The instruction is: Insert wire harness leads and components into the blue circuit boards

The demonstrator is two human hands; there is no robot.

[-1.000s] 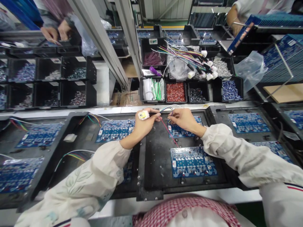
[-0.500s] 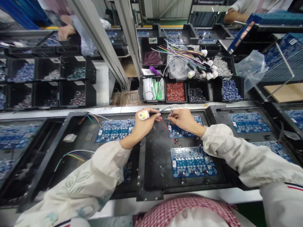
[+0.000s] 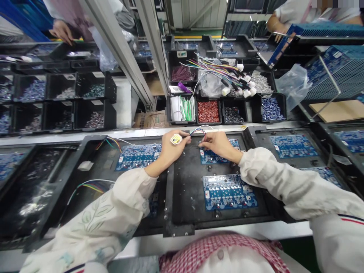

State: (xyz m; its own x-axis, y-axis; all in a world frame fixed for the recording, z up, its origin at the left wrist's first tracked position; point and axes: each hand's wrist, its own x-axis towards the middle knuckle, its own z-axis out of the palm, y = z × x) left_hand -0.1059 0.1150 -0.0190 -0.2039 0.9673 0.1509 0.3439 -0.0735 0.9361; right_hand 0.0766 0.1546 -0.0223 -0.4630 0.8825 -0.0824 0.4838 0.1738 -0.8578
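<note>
The red wire (image 3: 205, 136) is arching now, not trailing. My left hand (image 3: 173, 147) is pinching the wires (image 3: 196, 129) — my right hand (image 3: 220, 145), too.

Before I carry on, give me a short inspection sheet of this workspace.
Surface: black tray, pale specks on it.
Job's things: coloured wires, held up; upper circuit board, partly covered; lower circuit board, flat.
Clutter: loose harnesses over the parts bins; crumpled plastic bag.
Hands: left hand and right hand, both pinching the wires.
Cables: another wire bundle in the left-hand tray.
Surroundings: metal post; co-worker's hand, top left.
</note>
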